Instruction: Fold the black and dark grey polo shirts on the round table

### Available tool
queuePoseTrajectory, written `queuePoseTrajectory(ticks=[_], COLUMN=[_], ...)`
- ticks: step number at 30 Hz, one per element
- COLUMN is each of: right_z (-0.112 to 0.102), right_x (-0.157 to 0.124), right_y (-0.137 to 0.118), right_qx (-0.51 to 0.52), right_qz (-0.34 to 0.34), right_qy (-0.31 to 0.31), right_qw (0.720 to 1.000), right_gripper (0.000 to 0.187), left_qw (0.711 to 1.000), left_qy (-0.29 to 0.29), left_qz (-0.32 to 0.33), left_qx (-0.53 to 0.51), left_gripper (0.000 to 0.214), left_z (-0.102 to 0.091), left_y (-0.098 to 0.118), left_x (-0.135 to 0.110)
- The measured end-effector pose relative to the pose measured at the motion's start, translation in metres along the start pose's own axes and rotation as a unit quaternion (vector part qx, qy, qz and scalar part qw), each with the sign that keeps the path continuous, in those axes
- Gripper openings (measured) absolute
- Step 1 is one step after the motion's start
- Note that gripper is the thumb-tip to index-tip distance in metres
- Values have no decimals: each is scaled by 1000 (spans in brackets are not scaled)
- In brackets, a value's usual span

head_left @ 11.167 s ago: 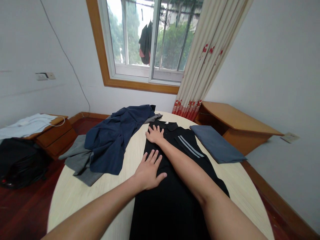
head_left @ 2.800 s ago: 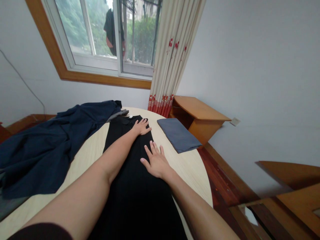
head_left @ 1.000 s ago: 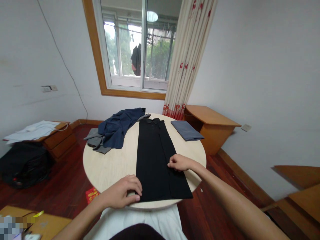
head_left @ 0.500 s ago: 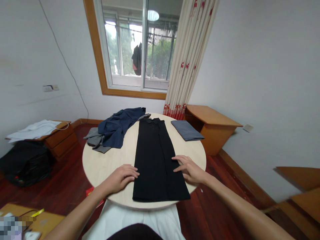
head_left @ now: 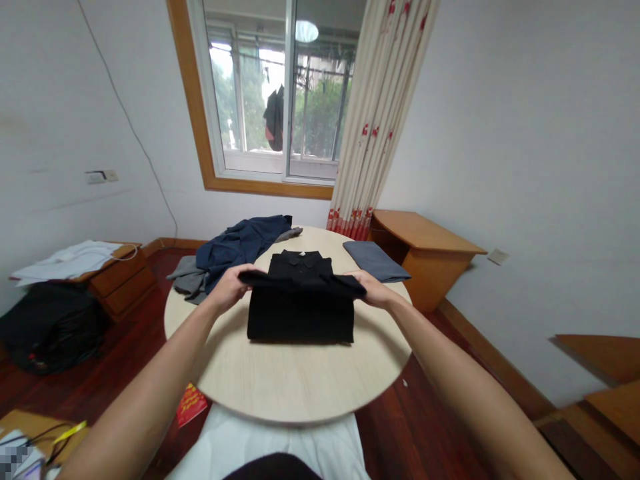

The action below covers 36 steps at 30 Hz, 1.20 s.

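A black collared shirt (head_left: 300, 317) lies on the round pale table (head_left: 295, 387), its lower part doubled over toward the collar at the far end. My left hand (head_left: 231, 288) grips the left corner of the raised hem edge, and my right hand (head_left: 373, 289) grips the right corner. Between them the lifted edge spans above the shirt body, a little sagged. Fingers of both hands are partly hidden behind the cloth. A folded grey-blue garment (head_left: 376, 261) rests at the table's far right. Rumpled navy clothing (head_left: 235, 247) and a grey garment (head_left: 187, 277) are heaped at the far left.
Beyond the table on the right stands a wooden desk (head_left: 430, 233) beside a patterned curtain (head_left: 375, 127). To the left are a drawer cabinet (head_left: 123, 280) with white papers and a black bag (head_left: 50, 327). A red packet (head_left: 191, 405) shows below the table's left edge.
Both hands have gone from lying at the shirt's sides to gripping its near edge. That edge is lifted and carried away from me toward the collar, folding the shirt shorter.
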State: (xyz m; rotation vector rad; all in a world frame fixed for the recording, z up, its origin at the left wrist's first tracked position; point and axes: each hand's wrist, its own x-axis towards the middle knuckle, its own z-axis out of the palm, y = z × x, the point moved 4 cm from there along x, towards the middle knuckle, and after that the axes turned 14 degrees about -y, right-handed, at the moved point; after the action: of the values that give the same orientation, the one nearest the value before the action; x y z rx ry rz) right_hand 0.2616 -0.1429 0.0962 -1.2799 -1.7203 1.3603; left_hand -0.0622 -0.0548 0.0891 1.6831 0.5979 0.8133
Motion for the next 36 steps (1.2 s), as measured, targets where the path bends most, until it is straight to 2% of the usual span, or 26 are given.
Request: queuePoseTrajectory(ticks=[2,4,7,13,19,22,26,29,32,36], right_z=[-15,-21,-25,-37,-49,-47,-42,-36,-24,7], right_x=[30,52,71,96,111,113,104,83,55,15], right_y=[22,47,72,81,84,87,89,86,82,78], right_qx=[56,76,68,34,19,38,60,48,24,11], right_qz=[67,159,232,230,171,140,134,153,204,245], right_qy=[50,79,123,197,255,260,283,284,238,138], right_qw=[995,981,963,953,951,955,948,945,949,960], right_gripper=[40,36,35,32,11,7,29,44,51,36], left_qw=[994,979,965,960,975,977,971,971,968,966], left_qy=[56,76,94,137,165,174,189,174,136,85], left_qz=[-82,-184,-246,-242,-134,-105,-118,-125,-140,-163], left_qx=[-36,-36,-16,42,70,66,83,109,156,179], left_gripper=[41,37,37,44,38,41,50,50,49,54], left_z=[-5,-6,-9,-20,-22,-22,-27,-30,-25,-8], left_y=[-24,-51,-78,-103,-110,-116,-125,-122,-113,-102], left_x=[36,60,80,116,140,137,122,105,80,31])
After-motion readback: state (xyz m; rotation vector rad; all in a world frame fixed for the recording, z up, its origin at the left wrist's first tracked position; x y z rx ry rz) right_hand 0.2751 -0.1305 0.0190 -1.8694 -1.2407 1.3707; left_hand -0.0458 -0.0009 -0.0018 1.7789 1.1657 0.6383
